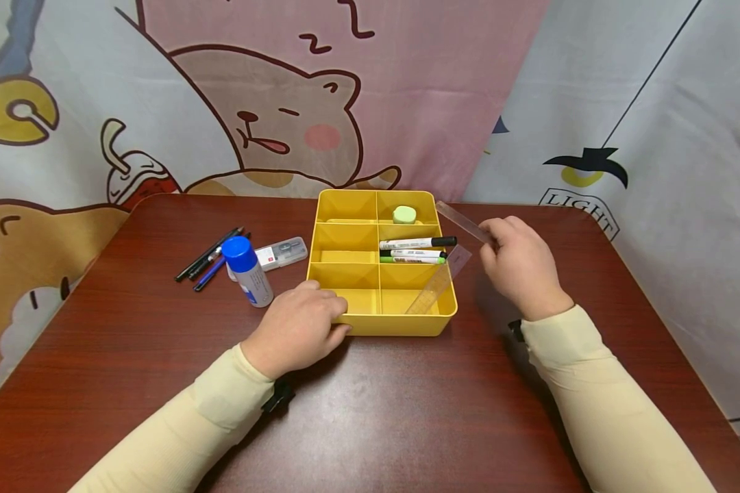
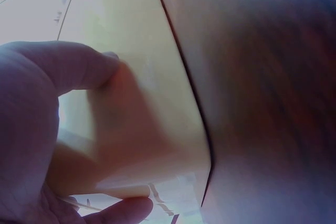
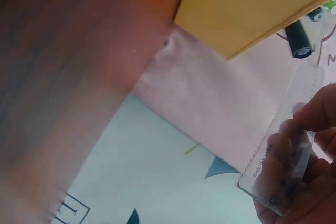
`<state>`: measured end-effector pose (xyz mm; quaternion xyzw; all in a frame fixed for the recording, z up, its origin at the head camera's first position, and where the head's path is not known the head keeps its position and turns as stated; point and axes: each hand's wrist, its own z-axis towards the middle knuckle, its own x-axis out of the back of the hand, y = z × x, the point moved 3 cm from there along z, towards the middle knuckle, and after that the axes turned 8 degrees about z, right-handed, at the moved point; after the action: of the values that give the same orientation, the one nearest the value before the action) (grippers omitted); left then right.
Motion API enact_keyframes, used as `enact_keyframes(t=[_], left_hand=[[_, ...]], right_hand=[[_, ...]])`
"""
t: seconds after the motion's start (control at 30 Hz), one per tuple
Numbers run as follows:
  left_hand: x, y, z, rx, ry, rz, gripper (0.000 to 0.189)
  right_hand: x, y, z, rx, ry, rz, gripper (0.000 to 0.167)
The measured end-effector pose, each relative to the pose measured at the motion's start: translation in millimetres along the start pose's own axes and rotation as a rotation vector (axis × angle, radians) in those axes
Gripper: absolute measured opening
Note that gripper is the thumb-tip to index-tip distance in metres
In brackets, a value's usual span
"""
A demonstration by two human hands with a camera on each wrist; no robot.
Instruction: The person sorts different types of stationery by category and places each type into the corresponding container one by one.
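Note:
A yellow divided organizer box (image 1: 385,326) stands on the table. My left hand (image 1: 299,327) grips its front left corner, with the thumb (image 2: 89,69) against the outside of the wall. Right of the box my right hand (image 1: 521,267) pinches a clear ruler (image 1: 462,221), whose far end reaches the box's right rim. In the right wrist view the fingers show through this ruler (image 3: 294,124). Another clear ruler (image 1: 434,286) leans in the front right compartment, its upper end over the rim. Markers (image 1: 410,243) lie in the middle right compartment, and a pale green block (image 1: 404,215) sits behind them.
Left of the box stands a glue bottle (image 1: 255,284) with a blue cap. Behind it lie a flat clear case (image 1: 286,253) and several dark pens (image 1: 206,257). A cartoon-printed cloth (image 1: 432,96) hangs along the table's back edge.

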<state>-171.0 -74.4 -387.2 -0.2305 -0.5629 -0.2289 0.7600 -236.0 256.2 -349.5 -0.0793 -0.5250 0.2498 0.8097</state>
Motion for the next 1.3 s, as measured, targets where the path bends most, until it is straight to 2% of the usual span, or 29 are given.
enact_keyframes(t=[0.33,0.6,0.73,0.9,1.3], left_hand=[[-0.4,0.3,0.1,-0.011,0.008,0.005,0.03],[-0.3,0.0,0.1,-0.008,0.007,0.003,0.03],[-0.3,0.2,0.1,-0.007,0.006,0.005,0.03],[-0.3,0.1,0.2,-0.007,0.004,0.004,0.03],[0.3,0.1,0.1,0.0,-0.002,0.0,0.03]], right_hand=[[9.9,-21.1,-3.0,0.157,0.102,0.045,0.024],[15.1,-34.1,-6.2,0.303,0.13,0.087,0.024],[15.2,-38.9,-7.6,0.379,0.114,0.097,0.021],[14.7,-41.7,-8.0,0.447,0.072,0.078,0.027],[10.2,-46.7,-10.7,0.49,-0.092,0.032,0.034]])
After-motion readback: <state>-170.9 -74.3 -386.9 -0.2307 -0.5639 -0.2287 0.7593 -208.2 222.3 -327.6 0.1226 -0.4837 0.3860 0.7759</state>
